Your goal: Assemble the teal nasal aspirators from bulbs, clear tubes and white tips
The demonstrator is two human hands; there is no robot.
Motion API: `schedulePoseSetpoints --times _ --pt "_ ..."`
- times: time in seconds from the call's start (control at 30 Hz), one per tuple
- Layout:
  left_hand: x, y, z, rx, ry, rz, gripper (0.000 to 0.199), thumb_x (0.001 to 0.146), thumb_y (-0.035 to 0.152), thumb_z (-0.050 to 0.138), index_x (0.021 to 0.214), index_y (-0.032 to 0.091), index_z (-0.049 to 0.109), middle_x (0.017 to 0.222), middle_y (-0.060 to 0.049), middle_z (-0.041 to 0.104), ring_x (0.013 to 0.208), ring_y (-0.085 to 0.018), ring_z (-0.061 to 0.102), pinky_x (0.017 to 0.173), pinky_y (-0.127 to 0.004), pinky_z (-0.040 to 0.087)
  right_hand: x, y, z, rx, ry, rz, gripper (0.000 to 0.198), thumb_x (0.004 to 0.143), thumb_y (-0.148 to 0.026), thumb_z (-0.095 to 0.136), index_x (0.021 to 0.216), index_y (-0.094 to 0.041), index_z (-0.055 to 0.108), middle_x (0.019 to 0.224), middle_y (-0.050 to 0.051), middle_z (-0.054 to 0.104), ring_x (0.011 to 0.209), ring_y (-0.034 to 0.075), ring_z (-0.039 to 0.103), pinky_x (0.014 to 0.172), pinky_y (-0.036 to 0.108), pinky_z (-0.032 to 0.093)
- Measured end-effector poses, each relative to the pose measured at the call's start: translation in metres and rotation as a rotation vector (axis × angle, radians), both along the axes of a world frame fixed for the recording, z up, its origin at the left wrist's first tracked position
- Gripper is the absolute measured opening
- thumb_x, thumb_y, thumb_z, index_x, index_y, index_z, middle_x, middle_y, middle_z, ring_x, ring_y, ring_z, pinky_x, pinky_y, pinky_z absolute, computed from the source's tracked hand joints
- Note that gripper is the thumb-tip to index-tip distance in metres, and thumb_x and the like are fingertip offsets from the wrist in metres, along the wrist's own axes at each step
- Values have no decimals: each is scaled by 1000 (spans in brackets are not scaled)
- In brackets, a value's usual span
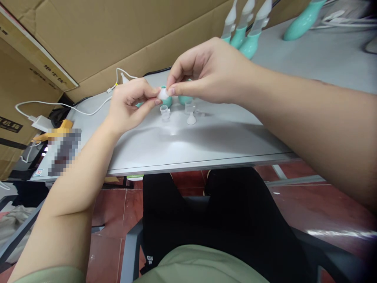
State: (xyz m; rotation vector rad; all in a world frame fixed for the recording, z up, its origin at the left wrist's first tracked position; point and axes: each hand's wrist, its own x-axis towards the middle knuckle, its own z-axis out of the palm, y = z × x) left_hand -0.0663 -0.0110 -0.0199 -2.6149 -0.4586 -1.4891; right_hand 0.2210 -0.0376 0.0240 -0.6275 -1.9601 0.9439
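Note:
Above the table, my left hand (132, 102) and my right hand (207, 72) meet at a small white piece (163, 93). Thumb and index finger of each hand pinch it from opposite sides; its full shape is partly hidden. Just behind it stands a teal rubber bulb (167, 102), with another teal bulb (185, 101) to the right, partly covered by my right hand. Below my fingers, a clear plastic cup-like part (165, 113) stands on the table. A white cone-shaped tip (191, 118) rests beside a second clear part (189, 107).
Several teal bulb aspirators with white tips (249, 44) stand at the back, and another teal bulb (304, 21) is farther right. Cardboard (118, 35) walls the table's rear. A white cable (88, 114) and a yellow object (63, 127) are at left.

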Motion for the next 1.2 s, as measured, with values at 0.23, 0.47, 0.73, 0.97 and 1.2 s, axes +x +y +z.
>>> schedulePoseSetpoints --times 0.23,0.47,0.73,0.97,1.2 --pt "0 -3 2 -11 16 -63 27 121 60 91 114 34 94 85 -1 81 70 -20 77 60 -39 64 1 -1 0 -18 7 20 36 100 10 92 85 -23 88 85 -3 88 75 7 74 66 19 54" --pt "-4 4 -4 -40 22 -66 32 121 64 92 113 33 93 89 -2 82 72 -21 79 67 -43 74 -4 3 -3 -10 62 51 47 92 31 83 87 -15 89 79 -4 85 71 4 70 67 16 52" --pt "-7 20 -8 11 -44 -27 45 118 80 87 127 36 95 95 -3 80 74 -20 80 59 -37 68 -2 12 -10 76 112 38 38 97 24 87 94 -14 91 87 -1 88 77 8 75 72 19 56" --pt "-6 12 -3 -70 -2 30 53 123 87 79 131 36 92 103 -4 82 87 -22 86 74 -44 76 2 7 -8 111 33 -4 17 108 -11 98 104 -25 90 102 1 90 91 18 79 85 31 62" --pt "9 0 0 -23 -58 25 54 124 85 82 120 31 91 100 -2 85 83 -16 82 68 -35 70 4 -2 -2 127 -47 -32 24 97 -31 109 100 -31 86 104 3 91 105 27 86 101 42 70"
